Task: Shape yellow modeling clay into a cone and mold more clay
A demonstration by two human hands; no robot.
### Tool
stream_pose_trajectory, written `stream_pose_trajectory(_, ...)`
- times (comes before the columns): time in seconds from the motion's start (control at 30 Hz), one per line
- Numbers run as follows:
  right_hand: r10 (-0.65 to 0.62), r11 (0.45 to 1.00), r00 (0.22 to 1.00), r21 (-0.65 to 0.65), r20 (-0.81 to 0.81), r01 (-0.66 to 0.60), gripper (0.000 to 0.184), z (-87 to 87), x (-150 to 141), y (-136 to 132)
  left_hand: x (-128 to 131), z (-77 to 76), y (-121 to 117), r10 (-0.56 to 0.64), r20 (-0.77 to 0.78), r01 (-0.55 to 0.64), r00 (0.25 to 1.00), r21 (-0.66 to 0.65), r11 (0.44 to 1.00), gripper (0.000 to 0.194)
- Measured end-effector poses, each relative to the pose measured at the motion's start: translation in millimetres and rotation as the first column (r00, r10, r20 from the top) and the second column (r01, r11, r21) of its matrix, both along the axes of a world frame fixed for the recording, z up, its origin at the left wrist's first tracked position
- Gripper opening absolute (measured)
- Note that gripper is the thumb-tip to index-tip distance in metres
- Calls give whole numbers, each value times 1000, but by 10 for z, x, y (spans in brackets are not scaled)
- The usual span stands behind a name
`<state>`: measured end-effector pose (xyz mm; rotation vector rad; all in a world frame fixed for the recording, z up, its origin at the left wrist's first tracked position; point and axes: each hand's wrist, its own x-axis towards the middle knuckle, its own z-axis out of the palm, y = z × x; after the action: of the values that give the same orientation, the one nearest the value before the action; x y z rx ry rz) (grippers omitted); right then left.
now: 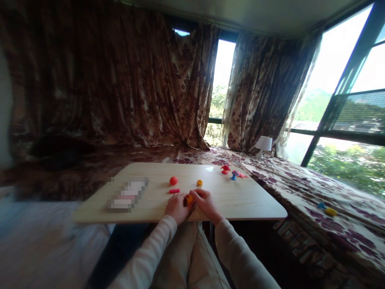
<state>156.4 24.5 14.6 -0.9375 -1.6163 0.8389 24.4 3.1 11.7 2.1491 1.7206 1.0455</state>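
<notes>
Both hands meet at the front edge of the pale wooden table (pixel 240 204). Between them is a small orange-yellow piece (pixel 189 199), partly hidden by fingers and too small to name. My left hand (pixel 177 207) is closed around its left side. My right hand (pixel 206 202) pinches it from the right. Just beyond the hands sits a small round yellow-orange piece (pixel 199 183). A red ball (pixel 173 180) and a short pinkish-red bar (pixel 174 191) lie on the tabletop ahead of my left hand.
At the table's far right stand a red toy figure (pixel 225 169), a blue toy figure (pixel 234 175) and a coral-coloured toy (pixel 242 175). A blurred-out flat object (pixel 128 195) lies at left. A blue and yellow toy (pixel 327 209) and a white lamp (pixel 263 145) rest on the flowered cover.
</notes>
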Motion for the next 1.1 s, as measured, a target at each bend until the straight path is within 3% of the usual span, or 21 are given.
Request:
stream_pose_trajectory(0.4,-20,998,1000,53,17,19,35,-30,6,21,7,6,-7,8,5,-8,1000,-1,1000,14)
stream_pose_trajectory(0.57,-36,995,999,94,14,35,26,-27,17,21,6,5,-2,13,6,-13,1000,-1,1000,13)
stream_pose_trajectory(0.7,-59,996,998,74,0,59,36,-23,20,33,5,7,-4,17,8,-17,1000,-5,1000,14)
stream_pose_trajectory(0.87,-62,997,998,53,-8,62,34,3,18,11,6,13,-13,32,12,-32,999,-3,999,13)
stream_pose_trajectory(1.0,-52,998,998,-20,-21,51,45,15,14,20,8,16,-12,33,20,-33,999,8,999,15)
stream_pose_trajectory(1.1,-33,998,999,-63,-18,32,40,40,11,51,8,5,-2,30,30,-31,999,15,999,17)
